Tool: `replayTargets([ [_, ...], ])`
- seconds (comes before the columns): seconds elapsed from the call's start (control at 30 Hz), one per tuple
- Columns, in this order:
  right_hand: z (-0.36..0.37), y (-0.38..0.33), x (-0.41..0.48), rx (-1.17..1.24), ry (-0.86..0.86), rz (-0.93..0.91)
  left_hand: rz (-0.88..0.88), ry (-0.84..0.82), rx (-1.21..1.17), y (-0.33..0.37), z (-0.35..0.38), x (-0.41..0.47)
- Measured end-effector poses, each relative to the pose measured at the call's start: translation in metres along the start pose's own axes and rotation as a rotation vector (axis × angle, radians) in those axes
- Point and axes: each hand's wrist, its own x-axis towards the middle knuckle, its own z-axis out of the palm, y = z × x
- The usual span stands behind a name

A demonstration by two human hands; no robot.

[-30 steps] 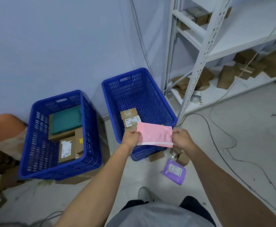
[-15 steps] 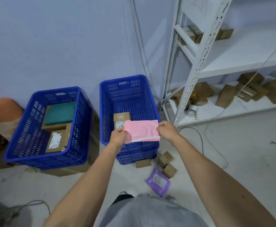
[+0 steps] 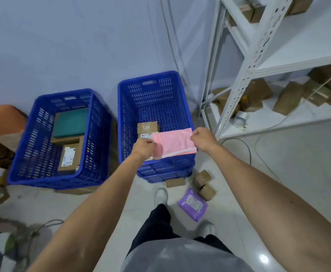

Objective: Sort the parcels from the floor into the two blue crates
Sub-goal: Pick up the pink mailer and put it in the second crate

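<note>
**Tiled floor by the wall: pink mailer (image 3: pixel 173 143) hanging over the right-hand crate (image 3: pixel 186 114)**

The pale floor is running up to a blank wall, with the left-hand crate (image 3: pixel 99 146) sitting beside the right one and a white metal rack (image 3: pixel 255 55) standing further right. I am watching both hands holding the pink mailer flat above the right-hand crate's near end. The left hand (image 3: pixel 144 149) is pinching its left short edge and the right hand (image 3: pixel 203 139) is pinching the other. Its long axis is lying left to right across the opening, partly covering a cardboard box (image 3: pixel 147 127) inside. I am judging that letting go drops it straight in. A purple mailer (image 3: pixel 192 204) and small brown boxes (image 3: pixel 203 177) are waiting on the floor.
</note>
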Motion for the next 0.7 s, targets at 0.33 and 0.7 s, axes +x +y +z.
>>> replayTargets([
  [0.33,0.072,-0.012,0.119,-0.192,0.111,0.087,-0.192,-0.078,-0.012,-0.015,0.008,0.129],
  [0.7,0.194,0.079,0.222,-0.121,-0.169,0.437,-0.322,-0.383,0.108,-0.098,0.103,0.263],
])
